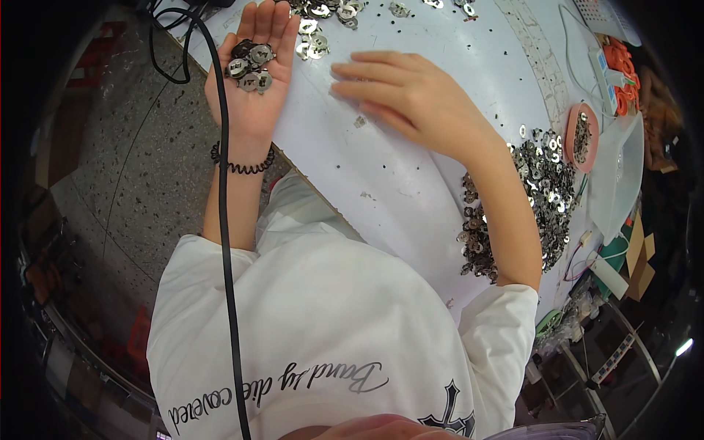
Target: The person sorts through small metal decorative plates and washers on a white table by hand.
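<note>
My left hand (pixel 253 103) is palm up beyond the table's left edge, its fingers stretched out and slightly cupped. Several small round metal parts (pixel 254 81), silvery with cut-out shapes, rest on its palm. Over the white table (pixel 396 213) my right hand (pixel 411 95) reaches leftward, back of the hand up and fingers extended, slightly blurred. Nothing shows in its fingers, though their undersides are hidden. Loose metal parts (pixel 314 45) of the same sort lie between the hands, toward the far edge. My right forearm passes over a large heap of such parts (pixel 543 198).
A pink bowl (pixel 583 136) holding small parts and a translucent plastic bin (pixel 620 176) stand at the right. A black cable (pixel 224 183) hangs across the view before my left wrist. Orange-red objects (pixel 623 73) sit farther right. Speckled floor (pixel 139 154) shows at left.
</note>
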Action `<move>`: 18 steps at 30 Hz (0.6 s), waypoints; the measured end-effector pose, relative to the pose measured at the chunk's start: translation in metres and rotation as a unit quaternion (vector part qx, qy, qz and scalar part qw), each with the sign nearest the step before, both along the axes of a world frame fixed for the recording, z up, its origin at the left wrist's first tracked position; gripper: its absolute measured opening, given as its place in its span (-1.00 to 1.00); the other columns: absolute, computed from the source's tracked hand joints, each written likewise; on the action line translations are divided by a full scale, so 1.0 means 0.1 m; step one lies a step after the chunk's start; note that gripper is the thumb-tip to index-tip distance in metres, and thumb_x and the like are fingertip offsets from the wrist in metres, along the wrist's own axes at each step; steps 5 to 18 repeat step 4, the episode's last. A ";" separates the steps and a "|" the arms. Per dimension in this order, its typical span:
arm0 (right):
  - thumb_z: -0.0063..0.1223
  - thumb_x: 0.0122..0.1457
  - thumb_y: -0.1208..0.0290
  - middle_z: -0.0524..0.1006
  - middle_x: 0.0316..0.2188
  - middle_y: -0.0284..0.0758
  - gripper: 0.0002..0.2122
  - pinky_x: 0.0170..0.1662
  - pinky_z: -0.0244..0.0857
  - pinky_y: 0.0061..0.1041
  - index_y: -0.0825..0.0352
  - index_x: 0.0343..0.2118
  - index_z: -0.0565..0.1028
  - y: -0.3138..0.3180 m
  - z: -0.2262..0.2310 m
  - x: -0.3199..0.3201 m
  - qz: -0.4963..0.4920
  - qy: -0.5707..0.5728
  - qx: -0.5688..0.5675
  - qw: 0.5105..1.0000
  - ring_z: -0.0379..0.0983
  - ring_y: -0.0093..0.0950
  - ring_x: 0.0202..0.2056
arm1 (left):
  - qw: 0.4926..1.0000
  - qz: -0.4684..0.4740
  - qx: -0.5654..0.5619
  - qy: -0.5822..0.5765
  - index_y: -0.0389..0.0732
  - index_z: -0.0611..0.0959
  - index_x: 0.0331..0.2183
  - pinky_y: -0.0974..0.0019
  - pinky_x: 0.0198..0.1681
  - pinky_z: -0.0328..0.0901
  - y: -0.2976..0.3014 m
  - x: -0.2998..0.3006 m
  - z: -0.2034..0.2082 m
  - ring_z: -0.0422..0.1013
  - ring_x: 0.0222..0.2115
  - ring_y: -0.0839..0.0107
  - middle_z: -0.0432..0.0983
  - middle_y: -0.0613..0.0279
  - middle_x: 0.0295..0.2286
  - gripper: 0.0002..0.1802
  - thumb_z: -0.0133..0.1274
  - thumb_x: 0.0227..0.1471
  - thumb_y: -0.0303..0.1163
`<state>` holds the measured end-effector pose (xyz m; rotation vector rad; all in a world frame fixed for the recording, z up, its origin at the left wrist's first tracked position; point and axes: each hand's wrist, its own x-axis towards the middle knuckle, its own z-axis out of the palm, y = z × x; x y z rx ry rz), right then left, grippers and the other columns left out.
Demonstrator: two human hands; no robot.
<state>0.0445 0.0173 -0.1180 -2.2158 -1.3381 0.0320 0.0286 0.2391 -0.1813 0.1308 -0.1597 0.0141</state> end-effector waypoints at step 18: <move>0.11 0.00 0.47 0.51 -0.04 -0.34 -0.75 0.07 0.26 -0.31 0.25 -0.19 0.57 -0.25 -0.10 -0.06 -0.015 0.010 -0.030 0.999 0.36 -0.30 0.06 | 0.993 0.038 -0.022 0.106 -0.42 0.47 -0.02 0.11 0.25 0.09 0.04 -0.01 -0.10 0.32 0.05 0.11 0.46 -0.09 -0.06 -0.63 -0.16 0.21 -0.40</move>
